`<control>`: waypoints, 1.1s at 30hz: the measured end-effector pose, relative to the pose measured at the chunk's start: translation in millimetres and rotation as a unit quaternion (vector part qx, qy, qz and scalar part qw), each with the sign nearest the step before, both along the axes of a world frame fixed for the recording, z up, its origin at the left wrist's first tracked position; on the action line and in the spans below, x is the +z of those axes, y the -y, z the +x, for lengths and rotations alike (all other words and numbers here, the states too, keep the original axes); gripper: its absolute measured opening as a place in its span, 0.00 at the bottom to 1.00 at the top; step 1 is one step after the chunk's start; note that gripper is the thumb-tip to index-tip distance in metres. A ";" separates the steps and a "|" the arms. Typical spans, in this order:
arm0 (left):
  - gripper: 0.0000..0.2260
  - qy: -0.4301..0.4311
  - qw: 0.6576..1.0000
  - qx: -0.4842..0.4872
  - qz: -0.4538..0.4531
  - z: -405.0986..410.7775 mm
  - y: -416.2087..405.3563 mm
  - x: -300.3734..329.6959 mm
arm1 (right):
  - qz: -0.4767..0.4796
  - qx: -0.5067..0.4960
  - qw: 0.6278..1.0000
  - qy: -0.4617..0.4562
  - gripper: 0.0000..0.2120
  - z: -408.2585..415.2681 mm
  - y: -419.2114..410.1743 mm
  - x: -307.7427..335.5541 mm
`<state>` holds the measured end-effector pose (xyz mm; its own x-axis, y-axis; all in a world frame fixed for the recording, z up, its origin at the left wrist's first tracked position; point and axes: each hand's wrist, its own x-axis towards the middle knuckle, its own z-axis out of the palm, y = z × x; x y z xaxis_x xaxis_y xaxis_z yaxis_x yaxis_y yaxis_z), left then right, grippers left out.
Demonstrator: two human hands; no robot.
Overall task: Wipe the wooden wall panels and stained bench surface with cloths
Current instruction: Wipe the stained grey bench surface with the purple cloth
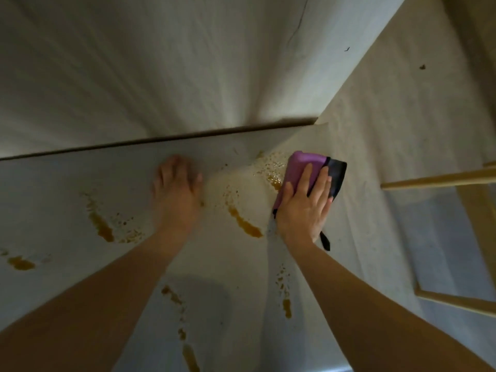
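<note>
The right hand [304,202] presses a purple cloth [300,170] flat on the bench [67,200], fingers straight and spread. The nearest amber stain [245,224] streaks toward 8 o'clock from it. The left hand [177,189] rests flat, fingers relaxed, farther toward 9 o'clock.

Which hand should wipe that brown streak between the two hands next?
Right. The right hand already presses the purple cloth flat on the bench, and the brown streak lies just beside it. The left hand rests bare on the surface with no cloth.
</note>
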<state>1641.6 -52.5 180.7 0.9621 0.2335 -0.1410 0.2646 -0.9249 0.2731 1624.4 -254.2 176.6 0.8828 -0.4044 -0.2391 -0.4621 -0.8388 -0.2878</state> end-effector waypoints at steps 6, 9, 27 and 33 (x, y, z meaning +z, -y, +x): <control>0.22 0.040 0.999 -0.004 0.027 -0.6 -15.1 -28.3 | 0.003 0.004 1.000 0.000 0.27 91.6 32.0 -5.2; 0.22 0.046 0.998 0.007 0.034 -2.3 -13.9 -33.0 | 0.002 0.009 1.000 0.006 0.26 108.5 36.8 -9.2; 0.23 0.088 0.995 0.016 0.049 -5.2 -13.2 -39.8 | -0.033 0.060 0.997 0.021 0.26 103.8 37.6 -8.6; 0.23 0.089 0.995 0.015 0.051 -4.4 -12.4 -39.2 | -0.050 0.086 0.992 0.074 0.23 64.0 28.4 -11.0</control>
<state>1637.2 -40.1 141.4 0.9619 0.2673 0.0569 0.2488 -0.9427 0.2224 1688.4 -282.6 165.6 0.9631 -0.2606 -0.0672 -0.2691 -0.9289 -0.2543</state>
